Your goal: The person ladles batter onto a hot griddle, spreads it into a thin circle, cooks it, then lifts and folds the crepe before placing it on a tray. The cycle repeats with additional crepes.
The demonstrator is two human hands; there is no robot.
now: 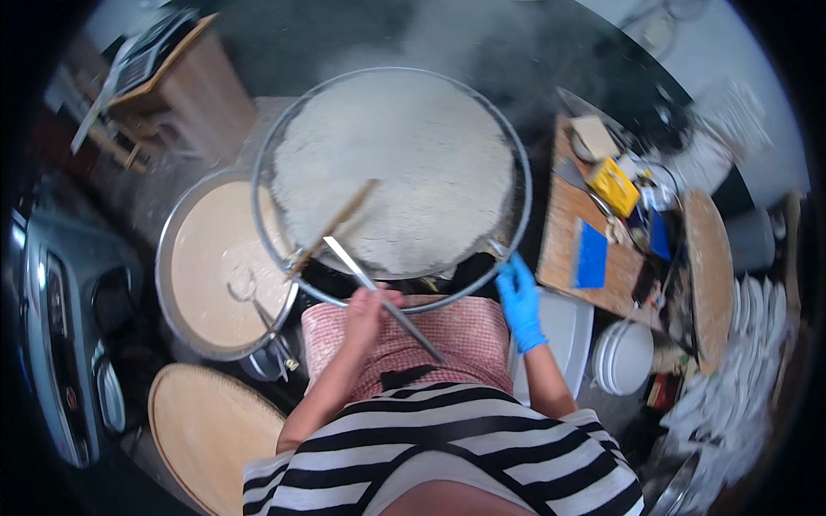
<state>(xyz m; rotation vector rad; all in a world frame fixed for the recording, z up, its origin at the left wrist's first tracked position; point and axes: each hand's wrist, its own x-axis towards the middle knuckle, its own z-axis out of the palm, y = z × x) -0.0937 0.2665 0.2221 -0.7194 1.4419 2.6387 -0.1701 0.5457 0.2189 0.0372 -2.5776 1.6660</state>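
A wide round griddle carries a large pale crepe-like sheet (404, 163) that covers most of it, and steam rises over it. A grey metal hoop (527, 185) surrounds the griddle. My bare left hand (366, 316) is closed around a long flat metal scraper (416, 337), whose upper end reaches over the hoop's near left side. Beside it, a wooden stick (348, 210) lies slanted across the sheet's lower left edge. My right hand (520, 301), in a blue glove, has its fingers at the hoop's near right side, apparently gripping it; the fingertips are partly hidden.
Left of the griddle stands a big metal basin (185, 305) of beige batter with a ladle (247, 292) in it. A round wooden board (202, 430) leans below. On the right are a cluttered wooden table (561, 245), white lids (624, 357) and stacked plastic bags (731, 370).
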